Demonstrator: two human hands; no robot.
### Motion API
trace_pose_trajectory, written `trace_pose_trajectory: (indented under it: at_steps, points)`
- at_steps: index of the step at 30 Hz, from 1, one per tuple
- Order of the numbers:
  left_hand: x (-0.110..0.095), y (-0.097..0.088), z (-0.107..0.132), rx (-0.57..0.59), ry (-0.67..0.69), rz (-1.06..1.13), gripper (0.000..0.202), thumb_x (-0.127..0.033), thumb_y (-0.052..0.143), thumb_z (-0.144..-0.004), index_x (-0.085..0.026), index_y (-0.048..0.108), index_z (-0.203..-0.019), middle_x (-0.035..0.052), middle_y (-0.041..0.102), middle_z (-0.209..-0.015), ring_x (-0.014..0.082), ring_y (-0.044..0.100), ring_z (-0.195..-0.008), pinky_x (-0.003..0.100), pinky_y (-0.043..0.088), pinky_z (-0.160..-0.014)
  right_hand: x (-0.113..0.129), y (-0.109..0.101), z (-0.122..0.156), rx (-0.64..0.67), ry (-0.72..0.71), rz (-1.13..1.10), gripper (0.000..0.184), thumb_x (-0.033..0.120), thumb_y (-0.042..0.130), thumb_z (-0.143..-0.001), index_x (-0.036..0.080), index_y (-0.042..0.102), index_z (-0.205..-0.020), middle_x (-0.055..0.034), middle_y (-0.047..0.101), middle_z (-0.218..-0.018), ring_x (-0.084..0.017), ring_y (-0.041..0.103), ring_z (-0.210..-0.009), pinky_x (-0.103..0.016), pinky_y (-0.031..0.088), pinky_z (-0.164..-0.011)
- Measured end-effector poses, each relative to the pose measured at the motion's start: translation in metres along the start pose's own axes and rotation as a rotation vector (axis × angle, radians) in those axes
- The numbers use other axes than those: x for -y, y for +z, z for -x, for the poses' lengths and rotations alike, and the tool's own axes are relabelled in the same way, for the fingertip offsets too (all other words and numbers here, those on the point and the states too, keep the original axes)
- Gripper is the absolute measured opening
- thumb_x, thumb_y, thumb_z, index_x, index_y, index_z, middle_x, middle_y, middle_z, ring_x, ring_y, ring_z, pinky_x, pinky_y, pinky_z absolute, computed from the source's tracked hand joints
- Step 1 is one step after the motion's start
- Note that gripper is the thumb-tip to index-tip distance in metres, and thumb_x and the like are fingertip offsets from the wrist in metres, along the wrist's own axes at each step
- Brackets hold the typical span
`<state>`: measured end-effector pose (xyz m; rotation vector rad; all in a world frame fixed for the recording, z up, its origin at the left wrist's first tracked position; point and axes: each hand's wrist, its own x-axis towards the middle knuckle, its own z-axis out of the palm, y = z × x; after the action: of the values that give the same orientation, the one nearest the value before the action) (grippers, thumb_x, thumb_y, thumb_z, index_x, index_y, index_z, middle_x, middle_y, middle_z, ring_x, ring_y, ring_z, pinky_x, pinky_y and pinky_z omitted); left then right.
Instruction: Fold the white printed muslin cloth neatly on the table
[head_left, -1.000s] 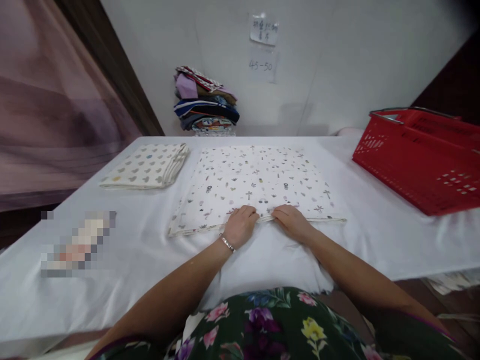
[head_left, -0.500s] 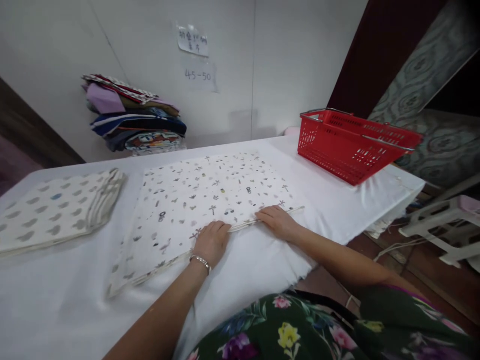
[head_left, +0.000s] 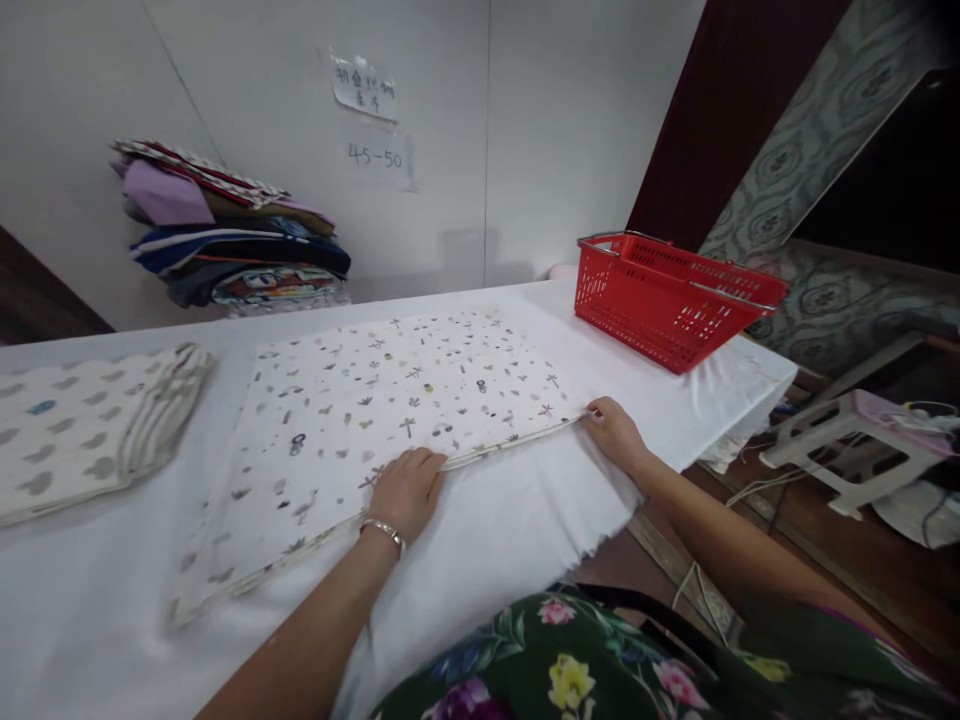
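Pinching a corner of the white motif-printed rectangular cloth, left of the red perforated plastic basket, with right hand; resting left hand on its edge, possibly gripping, can't tell; best keep layers flush!

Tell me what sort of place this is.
Likely an indoor work spot for handling cloth, though whether home or shop is unclear: a patterned cloth lies on a white-draped table, folded fabrics are stacked by its far edge, and a handwritten sheet hangs on the wall.
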<state>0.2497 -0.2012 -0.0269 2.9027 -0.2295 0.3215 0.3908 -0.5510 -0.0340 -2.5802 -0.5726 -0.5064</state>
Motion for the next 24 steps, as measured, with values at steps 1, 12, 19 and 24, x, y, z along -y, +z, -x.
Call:
trace_pose_trajectory:
  at_steps: [1, 12, 19, 24]
  points:
    - [-0.0001, -0.0001, 0.0000, -0.001, 0.001, 0.002, 0.026, -0.021, 0.040, -0.088, -0.018, 0.061, -0.103, 0.0072, 0.062, -0.099, 0.0222, 0.054, -0.091, 0.037, 0.044, -0.080, 0.0013, 0.0008, -0.0016, -0.003, 0.035, 0.006, 0.014, 0.028, 0.052, -0.080, 0.018, 0.056, -0.089, -0.0050, 0.058, -0.088, -0.019, 0.055, -0.080, -0.034, 0.046, -0.072]
    - [0.0005, 0.0010, 0.0003, -0.053, 0.022, 0.003, 0.025, -0.019, 0.041, -0.087, -0.020, 0.061, -0.101, 0.0071, 0.062, -0.097, 0.0224, 0.055, -0.090, 0.037, 0.045, -0.079, 0.0002, 0.0002, -0.0048, 0.045, 0.121, 0.061, 0.009, 0.025, 0.049, -0.080, 0.021, 0.054, -0.085, -0.0007, 0.059, -0.074, -0.016, 0.053, -0.063, -0.027, 0.039, -0.056]
    - [0.0032, 0.0049, -0.0003, -0.038, 0.003, 0.029, 0.026, -0.021, 0.040, -0.087, -0.019, 0.061, -0.103, 0.0073, 0.062, -0.099, 0.0224, 0.054, -0.092, 0.038, 0.045, -0.082, -0.0032, 0.0024, -0.0014, 0.000, -0.169, 0.046, 0.006, 0.020, 0.045, -0.083, 0.021, 0.051, -0.084, -0.0060, 0.058, -0.098, -0.021, 0.052, -0.094, -0.034, 0.046, -0.075]
    - [0.0027, 0.0037, -0.0001, -0.042, 0.000, 0.029, 0.026, -0.021, 0.041, -0.087, -0.020, 0.062, -0.102, 0.0066, 0.062, -0.098, 0.0221, 0.054, -0.091, 0.037, 0.045, -0.080, -0.0051, 0.0039, -0.0026, -0.001, -0.208, 0.057, 0.012, 0.019, 0.046, -0.084, 0.021, 0.056, -0.091, -0.0059, 0.058, -0.102, -0.021, 0.051, -0.098, -0.036, 0.047, -0.081]
